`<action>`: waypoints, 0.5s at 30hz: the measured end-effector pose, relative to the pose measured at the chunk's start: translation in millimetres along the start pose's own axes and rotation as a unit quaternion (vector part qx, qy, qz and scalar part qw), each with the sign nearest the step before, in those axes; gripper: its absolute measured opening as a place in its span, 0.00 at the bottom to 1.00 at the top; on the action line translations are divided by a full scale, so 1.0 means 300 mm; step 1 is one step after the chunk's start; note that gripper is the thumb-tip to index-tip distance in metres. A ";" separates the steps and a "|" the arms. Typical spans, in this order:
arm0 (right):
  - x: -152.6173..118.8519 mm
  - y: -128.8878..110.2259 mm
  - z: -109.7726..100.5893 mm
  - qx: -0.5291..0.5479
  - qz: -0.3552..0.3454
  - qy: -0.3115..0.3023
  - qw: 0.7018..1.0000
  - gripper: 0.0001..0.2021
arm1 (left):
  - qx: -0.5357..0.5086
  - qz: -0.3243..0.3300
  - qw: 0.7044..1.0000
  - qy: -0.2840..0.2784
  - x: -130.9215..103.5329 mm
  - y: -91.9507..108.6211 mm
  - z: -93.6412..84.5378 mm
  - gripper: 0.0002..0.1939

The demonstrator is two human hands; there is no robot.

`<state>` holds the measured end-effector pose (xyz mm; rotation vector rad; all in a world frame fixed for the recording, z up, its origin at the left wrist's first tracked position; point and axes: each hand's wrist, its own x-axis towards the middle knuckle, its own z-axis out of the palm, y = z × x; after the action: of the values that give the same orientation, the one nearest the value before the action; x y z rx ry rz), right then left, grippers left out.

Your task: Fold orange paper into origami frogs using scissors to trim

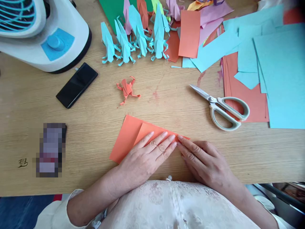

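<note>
A folded sheet of orange paper [128, 133] lies on the wooden table in front of me, one layer turned over another. My left hand [147, 152] rests flat on it with the fingers stretched out, covering much of its lower part. At the paper's right corner, my right hand [205, 159] touches the edge with extended fingertips; its thumb is mostly hidden beneath. Beyond the paper sits a small orange origami figure [127, 89] with thin bent legs. Scissors [212, 99] with pale handles lie to the right, blades partly closed.
Several blue origami figures [140, 38] stand at the back. Blue paper sheets [283, 73] and orange sheets [245, 86] are piled at right. On the left are a white fan base [69, 35], a black phone [77, 85] and a blurred-out phone [50, 149].
</note>
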<state>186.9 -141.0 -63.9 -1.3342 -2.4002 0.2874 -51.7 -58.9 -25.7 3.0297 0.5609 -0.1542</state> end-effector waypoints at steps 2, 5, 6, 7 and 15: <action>0.000 0.000 0.001 -0.001 0.000 0.003 1.000 0.26 | 0.011 0.001 1.000 -0.005 -0.002 -0.002 0.002 0.27; 0.000 0.001 0.001 0.001 0.002 0.006 1.000 0.26 | 0.022 0.007 1.000 -0.019 -0.003 -0.010 0.001 0.28; 0.000 0.001 0.001 0.003 0.002 0.007 1.000 0.26 | 0.025 0.008 0.999 -0.021 -0.004 -0.013 0.001 0.28; 0.000 0.001 0.000 0.005 0.002 0.007 1.000 0.26 | 0.027 0.010 0.999 -0.022 -0.005 -0.018 0.001 0.29; 0.000 0.003 0.002 0.019 0.006 0.004 1.000 0.26 | 0.044 0.012 0.998 -0.031 -0.010 -0.037 0.022 0.29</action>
<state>187.4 -140.4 -64.7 -1.3303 -2.3692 0.3274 -58.9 -50.2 -32.3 3.1033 0.5253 -0.2792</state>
